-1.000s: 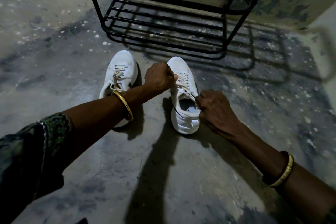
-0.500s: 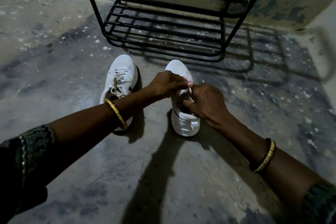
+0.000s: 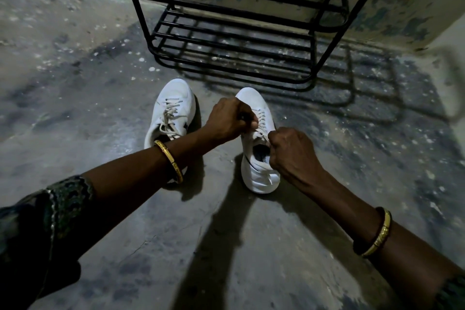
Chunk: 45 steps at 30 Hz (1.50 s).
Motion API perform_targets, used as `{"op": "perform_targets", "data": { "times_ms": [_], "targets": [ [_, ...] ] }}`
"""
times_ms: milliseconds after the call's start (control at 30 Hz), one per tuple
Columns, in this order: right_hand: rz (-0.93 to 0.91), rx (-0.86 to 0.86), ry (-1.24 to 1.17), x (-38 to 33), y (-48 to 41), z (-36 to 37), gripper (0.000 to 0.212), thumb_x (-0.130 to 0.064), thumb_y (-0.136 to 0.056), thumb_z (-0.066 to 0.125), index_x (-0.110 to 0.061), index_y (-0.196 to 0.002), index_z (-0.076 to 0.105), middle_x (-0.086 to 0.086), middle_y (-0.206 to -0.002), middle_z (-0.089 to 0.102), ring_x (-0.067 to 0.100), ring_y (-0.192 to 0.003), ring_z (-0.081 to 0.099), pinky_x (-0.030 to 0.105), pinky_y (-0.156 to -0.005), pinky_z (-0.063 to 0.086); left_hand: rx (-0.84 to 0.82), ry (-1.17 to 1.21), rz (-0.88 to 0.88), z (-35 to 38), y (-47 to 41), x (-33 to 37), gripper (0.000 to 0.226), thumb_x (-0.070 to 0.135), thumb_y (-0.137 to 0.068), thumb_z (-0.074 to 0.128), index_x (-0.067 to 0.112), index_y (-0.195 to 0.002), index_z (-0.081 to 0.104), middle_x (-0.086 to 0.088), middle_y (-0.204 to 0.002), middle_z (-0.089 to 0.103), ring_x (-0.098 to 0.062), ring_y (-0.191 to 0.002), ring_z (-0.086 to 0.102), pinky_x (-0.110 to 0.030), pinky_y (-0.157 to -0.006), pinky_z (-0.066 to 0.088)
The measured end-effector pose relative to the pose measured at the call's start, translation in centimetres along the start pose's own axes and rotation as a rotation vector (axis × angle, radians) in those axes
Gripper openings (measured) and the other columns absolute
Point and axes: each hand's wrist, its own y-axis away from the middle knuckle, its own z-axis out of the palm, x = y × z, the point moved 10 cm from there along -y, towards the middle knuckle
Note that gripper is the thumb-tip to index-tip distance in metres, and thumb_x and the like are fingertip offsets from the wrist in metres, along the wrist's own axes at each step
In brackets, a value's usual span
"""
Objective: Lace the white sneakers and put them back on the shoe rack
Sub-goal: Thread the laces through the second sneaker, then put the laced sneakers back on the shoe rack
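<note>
The left arm runs from 8 o'clock toward 1 o'clock, and the left hand is curled knuckles-up, pinching the lace. The right arm runs from 4 o'clock toward 11 o'clock. The right hand is fisted on the same lace, at 4 o'clock of the left hand.

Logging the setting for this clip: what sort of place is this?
Likely an indoor corner of a home, by the shoe storage: a bare, stained concrete floor, a black metal shoe rack standing against a worn, peeling wall, and white sneakers on the floor.
</note>
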Motion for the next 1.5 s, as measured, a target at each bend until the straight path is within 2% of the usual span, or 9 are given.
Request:
{"op": "perform_targets", "data": {
  "times_ms": [267, 400, 500, 567, 667, 867, 1067, 1333, 1500],
  "targets": [
    [0.506, -0.164, -0.440, 6.8, -0.2, 2.6, 0.063, -0.031, -0.063, 0.082, -0.016, -0.115, 0.049, 0.011, -0.107, 0.061, 0.028, -0.094, 0.060, 0.033, -0.073, 0.048, 0.137, -0.078, -0.062, -7.2, 4.4, -4.7, 0.057, 0.010, -0.077, 0.055, 0.021, -0.133, 0.051, -0.015, -0.127, 0.045, -0.030, -0.114, 0.046, -0.042, -0.095, 0.044],
    [0.611, -0.417, -0.573, 6.0, 0.3, 5.4, 0.059, -0.026, -0.070, 0.077, -0.017, -0.121, 0.049, 0.007, -0.103, 0.057, 0.025, -0.088, 0.059, 0.032, -0.056, 0.051, 0.148, 0.077, -0.563, -9.1, 7.5, -13.0, 0.079, 0.024, -0.052, 0.052, 0.029, -0.130, 0.051, -0.014, -0.141, 0.031, -0.035, -0.131, 0.034, -0.047, -0.111, 0.034],
    [0.576, -0.404, -0.566, 5.5, -0.3, 6.0, 0.042, -0.023, -0.074, 0.072, -0.014, -0.113, 0.060, 0.013, -0.102, 0.065, 0.028, -0.080, 0.060, 0.028, -0.048, 0.047, 0.183, 0.491, -0.742, -8.2, 9.5, -16.6, 0.057, 0.013, -0.040, 0.061, 0.016, -0.096, 0.063, -0.021, -0.124, 0.052, -0.033, -0.113, 0.055, -0.040, -0.088, 0.053],
    [0.573, -0.349, -0.528, 5.6, -0.7, 5.8, 0.030, -0.018, -0.075, 0.068, -0.013, -0.104, 0.064, 0.016, -0.104, 0.068, 0.030, -0.084, 0.062, 0.028, -0.058, 0.045, 0.158, 0.554, -0.792, -7.7, 10.9, -16.3, 0.020, 0.000, -0.065, 0.062, 0.015, -0.077, 0.056, -0.015, -0.087, 0.070, -0.021, -0.075, 0.066, -0.027, -0.059, 0.050],
    [0.564, -0.279, -0.424, 5.8, -1.0, 5.6, 0.024, -0.015, -0.076, 0.063, -0.009, -0.099, 0.064, 0.019, -0.108, 0.067, 0.034, -0.098, 0.063, 0.028, -0.067, 0.038, 0.057, 0.543, -0.786, -5.6, 11.7, -16.6, 0.011, 0.012, -0.090, 0.056, 0.015, -0.080, 0.057, 0.001, -0.052, 0.061, -0.016, -0.047, 0.052, -0.019, -0.046, 0.036],
    [0.609, -0.185, -0.431, 6.3, -0.8, 5.2, 0.023, -0.007, -0.075, 0.060, -0.004, -0.096, 0.068, 0.022, -0.105, 0.068, 0.037, -0.098, 0.063, 0.029, -0.068, 0.041, 0.177, 0.476, -0.799, -5.7, 11.1, -17.6, 0.043, 0.020, -0.080, 0.064, -0.013, -0.107, 0.060, -0.023, -0.080, 0.055, -0.026, -0.050, 0.046, -0.016, -0.028, 0.030],
    [0.634, -0.105, -0.498, 5.6, -1.5, 5.9, 0.022, -0.017, -0.082, 0.056, -0.008, -0.097, 0.069, 0.020, -0.106, 0.069, 0.035, -0.097, 0.064, 0.028, -0.069, 0.042, 0.103, 0.506, -0.734, -1.7, 9.4, -13.5, 0.026, 0.025, -0.078, 0.061, 0.005, -0.093, 0.068, -0.021, -0.095, 0.071, -0.031, -0.079, 0.067, -0.031, -0.059, 0.051],
    [0.621, -0.238, -0.503, 5.1, -1.5, 6.8, 0.036, -0.019, -0.069, 0.065, -0.014, -0.105, 0.066, 0.014, -0.108, 0.069, 0.031, -0.097, 0.065, 0.029, -0.073, 0.051, 0.061, 0.521, -0.757, -0.1, 9.5, -13.2, 0.012, 0.002, -0.075, 0.066, 0.008, -0.086, 0.064, -0.013, -0.073, 0.061, -0.017, -0.052, 0.052, -0.015, -0.036, 0.036],
    [0.611, -0.149, -0.459, 5.3, -1.6, 6.9, 0.032, -0.021, -0.076, 0.061, -0.010, -0.105, 0.066, 0.017, -0.109, 0.069, 0.033, -0.099, 0.064, 0.024, -0.070, 0.042, 0.173, 0.447, -0.702, 0.1, 8.8, -12.9, 0.022, 0.018, -0.079, 0.058, 0.004, -0.093, 0.067, -0.020, -0.090, 0.072, -0.035, -0.081, 0.068, -0.037, -0.065, 0.053]
  ]
}}
